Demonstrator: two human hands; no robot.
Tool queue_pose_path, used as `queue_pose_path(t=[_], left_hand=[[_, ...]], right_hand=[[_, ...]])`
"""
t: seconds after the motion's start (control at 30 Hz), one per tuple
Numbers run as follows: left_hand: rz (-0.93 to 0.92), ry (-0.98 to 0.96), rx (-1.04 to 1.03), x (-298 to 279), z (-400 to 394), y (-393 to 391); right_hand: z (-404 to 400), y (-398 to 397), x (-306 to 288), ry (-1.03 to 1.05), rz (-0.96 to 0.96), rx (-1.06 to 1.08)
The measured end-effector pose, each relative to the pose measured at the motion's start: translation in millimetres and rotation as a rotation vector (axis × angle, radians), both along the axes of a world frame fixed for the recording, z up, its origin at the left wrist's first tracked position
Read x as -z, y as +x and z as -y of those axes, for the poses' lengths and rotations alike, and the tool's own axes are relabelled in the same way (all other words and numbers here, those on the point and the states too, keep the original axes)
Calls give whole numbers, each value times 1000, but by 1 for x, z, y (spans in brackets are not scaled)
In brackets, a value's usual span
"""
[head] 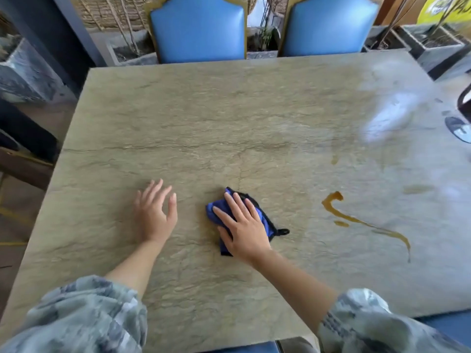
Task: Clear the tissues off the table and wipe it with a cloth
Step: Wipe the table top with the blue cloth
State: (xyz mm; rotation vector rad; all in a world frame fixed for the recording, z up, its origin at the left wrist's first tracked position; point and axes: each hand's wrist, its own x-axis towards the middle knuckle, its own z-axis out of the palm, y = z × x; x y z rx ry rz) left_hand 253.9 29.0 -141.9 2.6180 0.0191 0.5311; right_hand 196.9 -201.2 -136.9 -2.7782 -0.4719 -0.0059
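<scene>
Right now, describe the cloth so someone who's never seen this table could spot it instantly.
Start at the stone table facing two blue chairs. Near its front middle, the right hand presses flat on a crumpled cloth. It is the only deep blue fabric there, black-edged with a small black loop, left of the brown spill.

Two blue chairs (pixel 198 29) beyond stone table (pixel 204 110); stone planters (pixel 430 44) behind, daylight

cloth (pixel 219 212) half hidden under right hand (pixel 246 229)

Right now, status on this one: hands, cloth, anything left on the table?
Right hand flat on blue cloth, pressing it to table. Left hand open, empty. No tissues seen. Brown spill unwiped, right of cloth.
</scene>
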Motion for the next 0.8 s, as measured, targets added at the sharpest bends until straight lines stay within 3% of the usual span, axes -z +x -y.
queue_pose_path(t=[0.13, 0.27, 0.4, 0.5, 0.67, 0.73, 0.8], left_hand=[[-51, 84, 28, 2, 1, -1], [-215, 184, -3, -6, 6, -1], [-359, 109, -88, -25, 47, -19], [-284, 31, 36, -21, 88, -52], [-132, -116, 101, -14, 150, -91], [-143, -156, 62, -12, 172, -101], [-173, -143, 67, -9, 194, -111]], right_hand=[[52, -36, 0, -8, 63, -55], [80, -48, -5, -19, -7, 277], [51, -54, -8, -11, -36, 486], [41, -64, -8, -26, -40, 347], [101, -72, -3, -38, 49, -309], [131, -66, -2, -22, 52, -314], [149, -65, -7, 35, 26, -116]])
